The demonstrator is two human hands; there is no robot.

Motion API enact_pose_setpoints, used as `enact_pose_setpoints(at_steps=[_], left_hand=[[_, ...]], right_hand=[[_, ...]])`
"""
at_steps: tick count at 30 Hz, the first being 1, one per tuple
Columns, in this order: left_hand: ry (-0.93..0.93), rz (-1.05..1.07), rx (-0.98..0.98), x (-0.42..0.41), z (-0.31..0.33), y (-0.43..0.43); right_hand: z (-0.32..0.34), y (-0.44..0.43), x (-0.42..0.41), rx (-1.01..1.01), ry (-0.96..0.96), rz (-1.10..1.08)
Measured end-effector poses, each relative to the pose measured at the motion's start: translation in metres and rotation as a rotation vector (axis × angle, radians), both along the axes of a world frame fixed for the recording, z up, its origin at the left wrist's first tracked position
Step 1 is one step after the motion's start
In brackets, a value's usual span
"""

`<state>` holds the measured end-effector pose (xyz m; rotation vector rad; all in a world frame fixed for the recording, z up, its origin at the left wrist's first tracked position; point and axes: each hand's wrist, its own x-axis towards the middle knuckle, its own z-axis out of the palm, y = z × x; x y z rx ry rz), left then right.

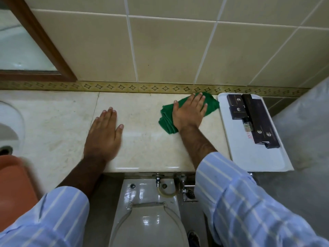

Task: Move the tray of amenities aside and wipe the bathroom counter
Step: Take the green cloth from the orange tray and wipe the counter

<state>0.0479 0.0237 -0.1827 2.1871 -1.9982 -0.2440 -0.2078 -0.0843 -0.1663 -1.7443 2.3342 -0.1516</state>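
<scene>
A white tray [256, 155] sits at the right end of the cream marble counter [146, 139], overhanging its front edge a little. Several dark amenity boxes [256, 118] lie on its far half. Just left of the tray, a folded green cloth [166, 120] lies near the back wall. My right hand [189, 113] presses flat on the cloth, fingers spread toward the wall. My left hand [105, 134] rests flat on the bare counter at the middle, holding nothing.
A white sink basin [10, 125] is set into the counter at far left, beside an orange object [14, 189]. Below the counter's front edge stand a toilet [147, 216] and water valves [170, 180]. A wood-framed mirror [35, 41] hangs on the tiled wall.
</scene>
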Motion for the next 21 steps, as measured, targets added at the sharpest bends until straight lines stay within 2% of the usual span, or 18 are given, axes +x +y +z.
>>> enact_pose_setpoints(at_steps=[2, 4, 8, 10, 12, 14, 17, 19, 21], left_hand=[[-0.004, 0.002, -0.004, 0.000, -0.001, 0.000], [-0.008, 0.010, 0.000, 0.000, 0.000, 0.000], [-0.020, 0.023, 0.005, -0.004, 0.004, 0.002], [-0.020, 0.026, 0.011, -0.005, 0.006, 0.003], [-0.012, 0.021, 0.013, -0.005, 0.007, 0.003], [-0.005, 0.015, 0.018, -0.004, 0.007, 0.002], [0.009, 0.001, 0.002, -0.003, 0.008, 0.002], [0.016, -0.001, -0.016, -0.002, 0.007, 0.002], [0.020, 0.004, -0.026, -0.001, 0.005, 0.001]], right_hand=[[-0.001, -0.002, 0.007, 0.001, 0.020, 0.043], [-0.001, 0.009, 0.012, 0.005, 0.050, 0.184], [0.004, 0.039, 0.047, -0.024, -0.047, 0.793], [-0.001, 0.052, 0.059, -0.019, -0.052, 0.960], [-0.008, 0.064, 0.050, -0.045, -0.079, 0.901], [-0.013, 0.068, 0.025, -0.081, -0.113, 0.692], [-0.012, 0.046, -0.011, -0.100, -0.015, 0.336], [-0.005, 0.024, -0.010, -0.053, 0.023, 0.172], [0.001, 0.014, 0.010, -0.006, 0.019, 0.186]])
